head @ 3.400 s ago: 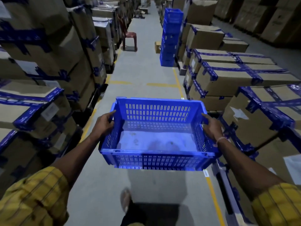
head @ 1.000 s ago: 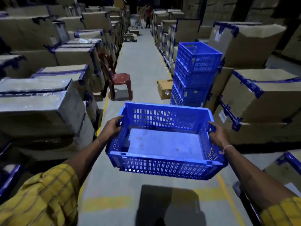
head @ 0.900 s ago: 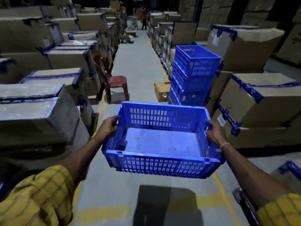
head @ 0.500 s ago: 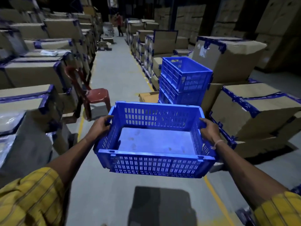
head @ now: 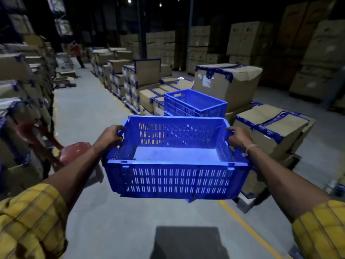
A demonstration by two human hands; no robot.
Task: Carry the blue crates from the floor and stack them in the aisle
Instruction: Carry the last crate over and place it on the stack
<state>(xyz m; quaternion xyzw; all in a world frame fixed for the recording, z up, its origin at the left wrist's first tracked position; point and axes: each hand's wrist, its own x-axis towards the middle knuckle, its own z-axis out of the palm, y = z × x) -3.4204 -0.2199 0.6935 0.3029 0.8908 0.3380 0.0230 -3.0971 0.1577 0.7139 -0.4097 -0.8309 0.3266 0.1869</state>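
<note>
Head view, carried crate: an empty blue crate (head: 177,161) is held off the floor in front of the body, its open top upward and its long axis running left to right across the view.
Head view, left hand: the left hand (head: 110,136) is curled over the rim at the crate's left end, with the fingers wrapped round the edge.
Head view, right hand: the right hand (head: 238,138) is clamped on the rim at the right end in the same way; a thin band is seen at the wrist.
Head view, stack: the crate stack (head: 194,103) is seen just beyond the far wall of the carried crate and slightly to the right, with only its top crate visible, open and empty.
Head view, surroundings: taped cartons (head: 225,85) are ranged behind and beside the stack, and a red chair (head: 74,150) stands low on the left.
Deciding relation: the stack lies ahead and a little right of both hands, so the right hand is judged the nearer; the top crate's long axis is angled to the carried crate's, so a slight turn is probably called for before lowering.
Change from earlier frames: the stack is now much closer and largely hidden behind the carried crate, which has been raised; the chair has passed to the left edge, and both grips are unchanged.
</note>
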